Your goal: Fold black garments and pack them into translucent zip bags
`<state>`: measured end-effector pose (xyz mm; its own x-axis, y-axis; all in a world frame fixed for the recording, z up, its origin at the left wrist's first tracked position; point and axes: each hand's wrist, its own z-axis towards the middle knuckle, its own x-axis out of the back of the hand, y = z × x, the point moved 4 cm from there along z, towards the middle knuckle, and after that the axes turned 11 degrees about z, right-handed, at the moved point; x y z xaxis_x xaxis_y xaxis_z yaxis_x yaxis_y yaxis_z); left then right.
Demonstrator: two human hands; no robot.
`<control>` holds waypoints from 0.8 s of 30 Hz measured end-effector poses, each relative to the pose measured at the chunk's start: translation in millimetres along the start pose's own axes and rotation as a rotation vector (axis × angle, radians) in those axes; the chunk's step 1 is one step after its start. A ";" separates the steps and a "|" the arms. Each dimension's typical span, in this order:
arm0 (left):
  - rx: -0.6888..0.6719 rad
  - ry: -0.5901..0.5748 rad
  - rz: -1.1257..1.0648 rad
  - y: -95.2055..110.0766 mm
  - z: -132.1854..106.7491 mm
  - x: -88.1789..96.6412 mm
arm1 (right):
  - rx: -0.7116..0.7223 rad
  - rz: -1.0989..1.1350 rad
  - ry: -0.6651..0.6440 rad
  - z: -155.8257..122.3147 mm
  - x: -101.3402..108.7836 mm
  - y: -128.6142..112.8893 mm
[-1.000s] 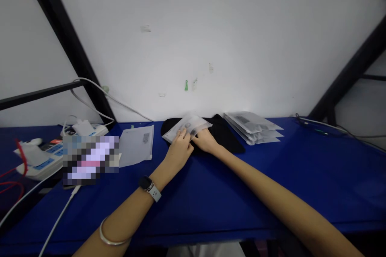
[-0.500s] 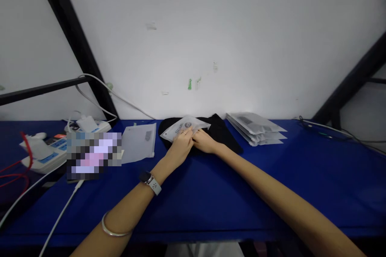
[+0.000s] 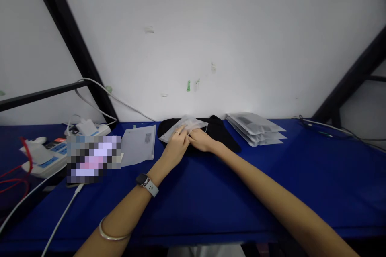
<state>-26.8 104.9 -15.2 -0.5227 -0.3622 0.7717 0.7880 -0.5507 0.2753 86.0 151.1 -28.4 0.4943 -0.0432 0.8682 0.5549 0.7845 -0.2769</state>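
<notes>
A frosted plastic bag (image 3: 193, 122) lies on top of a black cloth item (image 3: 221, 132) at the back of the blue table (image 3: 271, 176), close to the white wall. My left hand (image 3: 177, 144) has its fingers curled on the bag's near edge, a ring showing on one finger. My right hand (image 3: 201, 139) pinches the same bag right beside it. Both hands touch each other over the bag. The left wrist carries a watch and a bangle.
A single flat bag with a barcode (image 3: 138, 142) lies left of the hands. A stack of similar bags (image 3: 255, 128) sits to the right. White power strips (image 3: 45, 154), red and white cables crowd the left end. Black frame bars slant on both sides.
The bag's printed face, visible half a second ago, no longer shows; the bag lies flatter on the black cloth. Both hands stay pinched on its near edge.
</notes>
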 end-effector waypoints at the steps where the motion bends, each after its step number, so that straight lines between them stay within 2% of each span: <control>1: 0.003 0.009 0.008 -0.3 -0.5 1.1 | 0.005 -0.037 -0.006 -9.9 5.9 -3.1; 4: 0.002 -0.007 0.043 1.8 -1.8 4.0 | -0.051 -0.103 0.016 -34.1 17.4 -10.5; 6: -0.006 -0.035 0.047 4.5 -2.5 4.9 | -0.093 -0.103 0.017 -40.3 15.8 -13.3; 9: -0.056 -0.079 0.026 9.4 -3.1 3.2 | -0.091 -0.099 -0.034 -32.5 3.1 -14.1; 11: -0.086 -0.120 0.017 10.5 -3.1 1.8 | -0.040 -0.091 -0.104 -21.9 -6.3 -13.6; 13: -0.084 -0.160 0.005 7.9 -3.0 3.6 | 0.000 -0.040 -0.121 -14.6 -8.4 -12.5; 17: -0.123 -0.247 -0.037 -1.0 -4.2 20.2 | -0.048 0.106 0.032 -23.6 14.0 -11.0; 21: -0.227 -0.350 -0.007 -4.1 -5.9 37.1 | -0.058 0.026 0.090 -44.3 38.7 -22.5; 24: -0.294 -0.314 0.021 -0.2 -3.9 42.8 | 0.042 -0.023 0.119 -48.2 43.3 -39.5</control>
<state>-50.6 86.5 15.5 -0.3478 -0.1542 0.9248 0.6470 -0.7534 0.1177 117.7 88.4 0.3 0.5592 -0.1324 0.8184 0.5397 0.8075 -0.2381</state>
